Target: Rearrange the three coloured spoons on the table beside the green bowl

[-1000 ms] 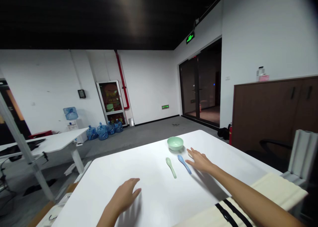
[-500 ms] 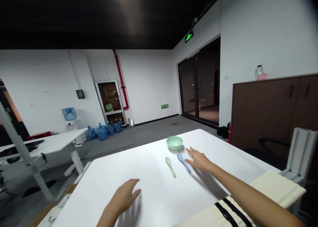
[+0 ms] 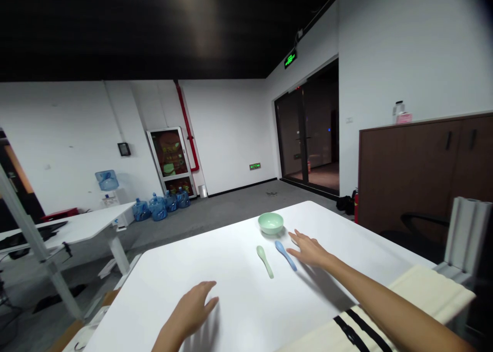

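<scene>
On a white table point(image 3: 215, 262), green bowl point(image 3: 270, 223)

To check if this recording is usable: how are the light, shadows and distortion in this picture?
In the head view, the wide lens bends the walls; a pale glare streak lies on the dark ceiling; the right hand and the left hand cast soft shadows on the white table.
</scene>
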